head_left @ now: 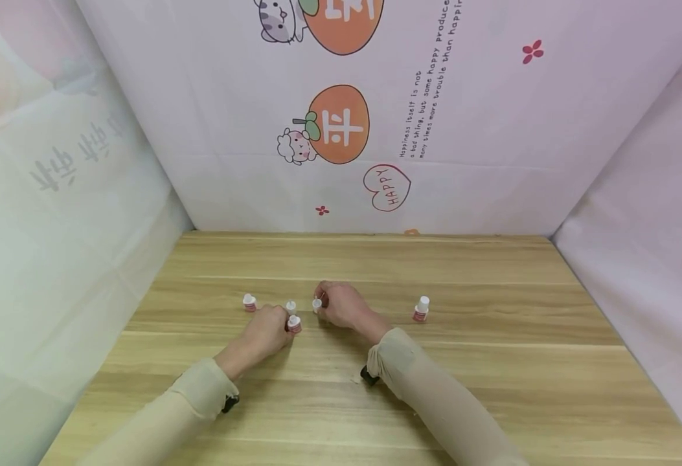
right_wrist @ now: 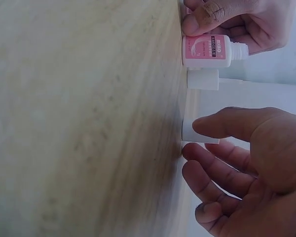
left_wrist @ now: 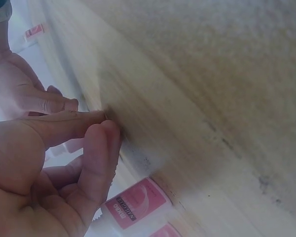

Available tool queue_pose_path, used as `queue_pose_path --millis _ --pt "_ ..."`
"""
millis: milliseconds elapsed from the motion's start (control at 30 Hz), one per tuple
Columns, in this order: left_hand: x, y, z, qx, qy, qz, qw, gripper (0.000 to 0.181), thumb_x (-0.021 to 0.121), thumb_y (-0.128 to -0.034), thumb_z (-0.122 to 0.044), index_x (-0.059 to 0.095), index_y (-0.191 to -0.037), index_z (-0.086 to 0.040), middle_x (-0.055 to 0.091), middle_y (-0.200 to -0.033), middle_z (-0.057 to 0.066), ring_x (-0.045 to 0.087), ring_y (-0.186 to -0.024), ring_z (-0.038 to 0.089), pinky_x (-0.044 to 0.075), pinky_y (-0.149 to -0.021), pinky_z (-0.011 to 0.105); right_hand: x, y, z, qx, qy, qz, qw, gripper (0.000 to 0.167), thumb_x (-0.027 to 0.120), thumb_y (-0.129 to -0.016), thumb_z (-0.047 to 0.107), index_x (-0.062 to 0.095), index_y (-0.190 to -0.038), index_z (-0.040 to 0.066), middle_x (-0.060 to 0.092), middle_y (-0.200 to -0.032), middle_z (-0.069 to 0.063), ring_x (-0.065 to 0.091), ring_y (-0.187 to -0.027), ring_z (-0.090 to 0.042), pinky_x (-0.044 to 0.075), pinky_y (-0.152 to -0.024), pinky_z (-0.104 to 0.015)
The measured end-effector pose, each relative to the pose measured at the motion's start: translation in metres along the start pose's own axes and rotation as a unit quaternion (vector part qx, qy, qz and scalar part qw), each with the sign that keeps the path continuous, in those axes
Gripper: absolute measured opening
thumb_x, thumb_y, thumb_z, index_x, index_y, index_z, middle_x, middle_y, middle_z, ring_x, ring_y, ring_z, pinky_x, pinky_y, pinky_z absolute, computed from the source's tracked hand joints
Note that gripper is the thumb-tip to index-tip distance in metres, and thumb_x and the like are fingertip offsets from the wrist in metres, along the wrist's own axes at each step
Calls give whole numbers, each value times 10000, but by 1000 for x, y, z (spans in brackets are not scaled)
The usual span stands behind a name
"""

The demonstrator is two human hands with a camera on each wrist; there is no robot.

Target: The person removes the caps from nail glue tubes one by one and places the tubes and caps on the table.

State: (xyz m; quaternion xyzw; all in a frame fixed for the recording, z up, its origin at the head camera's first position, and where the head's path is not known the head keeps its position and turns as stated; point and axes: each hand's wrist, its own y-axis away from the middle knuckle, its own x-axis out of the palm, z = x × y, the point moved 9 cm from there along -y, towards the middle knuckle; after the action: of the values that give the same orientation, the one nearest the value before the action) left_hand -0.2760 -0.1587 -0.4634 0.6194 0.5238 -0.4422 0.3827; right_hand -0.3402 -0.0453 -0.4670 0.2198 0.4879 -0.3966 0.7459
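My left hand (head_left: 267, 329) is beside an uncapped nail glue bottle (right_wrist: 205, 51), white with a pink label, upright on the table. In the right wrist view the left thumb lies against its lower side; whether the fingers pinch it is hidden. A white cap (right_wrist: 203, 79) stands just to its right, with a thin spike on top in the head view. With thumb and forefinger, my right hand (head_left: 344, 305) pinches a second white cap (right_wrist: 188, 131) at table height. Its other fingers are loosely bent.
Another nail glue bottle (head_left: 250, 303) stands left of the left hand. Far to the right is a bottle with a tall white cap (head_left: 421, 309). At the bottom of the left wrist view a pink label (left_wrist: 165, 231) is cut off. A printed cloth (head_left: 469, 129) hangs behind the wooden table (head_left: 492, 401).
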Motion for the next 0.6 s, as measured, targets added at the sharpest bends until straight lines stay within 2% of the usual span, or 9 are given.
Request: queue_pose_path --millis 267,600 --pt "-3 3 -4 74 -96 11 9999 190 801 -768 -112 626 -694 -120 617 -676 57 545 -630 192 483 -603 368 -3 6 -7 168 -58 100 9998 327 775 -845 180 659 -1143 109 731 -1003 -39 680 -944 -187 530 -890 -361" --pt "-7 10 -9 234 -234 -45 9994 227 793 -782 -136 602 -664 -104 615 -659 58 542 -625 194 487 -590 360 -13 20 -15 539 -119 217 9982 350 756 -861 135 656 -1193 88 718 -1032 -50 665 -982 -211 521 -926 -382"
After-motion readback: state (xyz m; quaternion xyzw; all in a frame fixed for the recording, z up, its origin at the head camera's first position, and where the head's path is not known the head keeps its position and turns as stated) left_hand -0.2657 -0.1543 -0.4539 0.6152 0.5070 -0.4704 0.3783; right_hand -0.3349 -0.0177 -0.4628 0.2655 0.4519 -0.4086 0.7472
